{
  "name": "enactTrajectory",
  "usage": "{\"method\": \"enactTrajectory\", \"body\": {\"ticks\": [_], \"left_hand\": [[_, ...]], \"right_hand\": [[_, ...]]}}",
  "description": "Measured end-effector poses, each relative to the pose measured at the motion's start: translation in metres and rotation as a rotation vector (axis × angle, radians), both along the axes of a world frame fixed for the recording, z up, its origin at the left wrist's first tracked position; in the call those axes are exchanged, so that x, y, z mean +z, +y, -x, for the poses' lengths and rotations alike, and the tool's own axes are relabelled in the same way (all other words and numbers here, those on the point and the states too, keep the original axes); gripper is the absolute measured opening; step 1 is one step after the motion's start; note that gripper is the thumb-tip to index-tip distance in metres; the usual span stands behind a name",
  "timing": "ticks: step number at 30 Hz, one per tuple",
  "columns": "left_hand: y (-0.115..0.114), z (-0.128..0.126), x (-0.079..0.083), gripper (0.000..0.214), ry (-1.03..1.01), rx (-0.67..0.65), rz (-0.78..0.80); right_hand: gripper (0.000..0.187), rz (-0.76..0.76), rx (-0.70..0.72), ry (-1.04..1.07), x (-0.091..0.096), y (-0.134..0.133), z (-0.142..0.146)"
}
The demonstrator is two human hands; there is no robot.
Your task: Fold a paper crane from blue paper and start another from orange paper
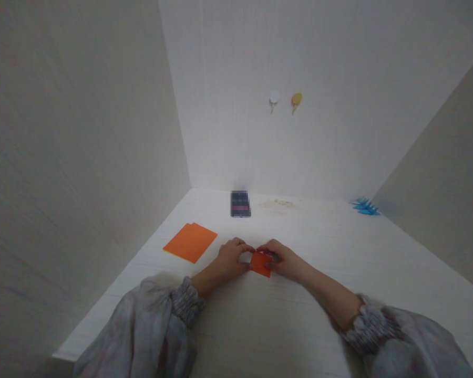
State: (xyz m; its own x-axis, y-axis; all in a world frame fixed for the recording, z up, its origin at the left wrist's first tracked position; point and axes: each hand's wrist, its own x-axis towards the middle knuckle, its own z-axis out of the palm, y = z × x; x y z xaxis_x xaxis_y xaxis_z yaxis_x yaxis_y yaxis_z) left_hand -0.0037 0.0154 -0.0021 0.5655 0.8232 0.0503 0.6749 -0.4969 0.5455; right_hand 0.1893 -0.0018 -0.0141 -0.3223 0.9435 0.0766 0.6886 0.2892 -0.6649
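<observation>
A small folded orange paper (260, 263) lies on the white table (339, 262) between my two hands. My left hand (232, 255) pinches its left edge with fingers curled. My right hand (281, 259) presses on its right side, fingers closed over the paper. Both sleeves are grey with gathered cuffs. A stack of flat orange paper sheets (190, 241) lies to the left of my left hand, apart from it.
A dark phone-like object (240, 203) stands at the back of the table. Blue folded paper pieces (364, 207) sit at the back right. Two wall hooks, white (274, 98) and yellow (296, 100), are on the back wall. Walls close in left and right.
</observation>
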Motion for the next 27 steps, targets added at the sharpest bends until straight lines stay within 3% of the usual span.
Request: {"method": "enactTrajectory", "body": {"ticks": [14,22,27], "left_hand": [[-0.005,0.001,0.002,0.037,-0.084,-0.063,0.005],[-0.008,0.001,0.007,0.031,-0.094,-0.123,-0.017],[-0.008,0.001,0.007,0.026,-0.126,-0.110,-0.010]], "right_hand": [[0.028,-0.142,0.072,-0.060,0.004,-0.014,0.000],[0.018,-0.093,0.095,0.061,0.005,-0.015,-0.005],[0.022,-0.073,0.194,0.052,0.010,-0.016,-0.007]]}}
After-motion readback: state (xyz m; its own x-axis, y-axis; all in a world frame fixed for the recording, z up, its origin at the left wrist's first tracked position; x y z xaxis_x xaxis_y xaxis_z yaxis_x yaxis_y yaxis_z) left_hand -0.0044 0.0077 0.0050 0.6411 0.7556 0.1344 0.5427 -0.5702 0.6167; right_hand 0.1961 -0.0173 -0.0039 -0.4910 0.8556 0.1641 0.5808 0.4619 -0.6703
